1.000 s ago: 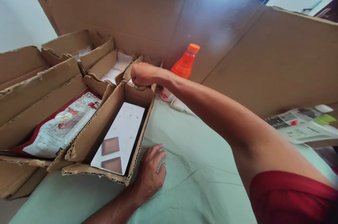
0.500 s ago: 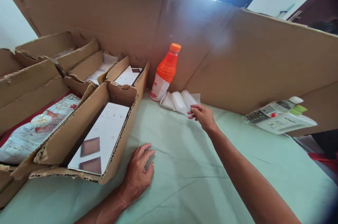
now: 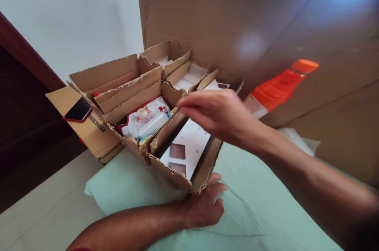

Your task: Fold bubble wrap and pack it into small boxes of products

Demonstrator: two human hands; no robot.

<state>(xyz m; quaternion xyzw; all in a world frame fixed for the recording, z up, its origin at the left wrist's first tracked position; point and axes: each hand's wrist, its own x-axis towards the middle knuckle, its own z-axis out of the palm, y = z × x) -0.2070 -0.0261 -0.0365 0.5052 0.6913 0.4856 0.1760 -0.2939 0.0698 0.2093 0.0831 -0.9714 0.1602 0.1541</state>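
Note:
My right hand [image 3: 211, 111] is raised over the cardboard compartments, thumb and fingers pressed together; whatever may lie between the fingertips is hidden. Under it, a white box printed with brown squares [image 3: 189, 144] lies in the front right compartment. In the compartment to its left, a clear plastic packet [image 3: 152, 124] with blue and yellow bits rests on a red and white pouch [image 3: 151, 109]. My left hand [image 3: 204, 203] rests on the green cloth against the compartment's front corner, holding nothing, fingers loosely apart.
An orange drink bottle [image 3: 278, 89] leans right beyond my right forearm. White wrapped rolls [image 3: 296, 140] lie behind that forearm, partly hidden. A phone [image 3: 78, 109] sits on a cardboard flap [image 3: 97, 136] at the left. A tall cardboard wall [image 3: 225, 18] stands at the back.
My view has turned left. My right hand has left the white rolls and swung left over the compartments. A clear packet now shows on the pouch. My left hand stays beside the compartment.

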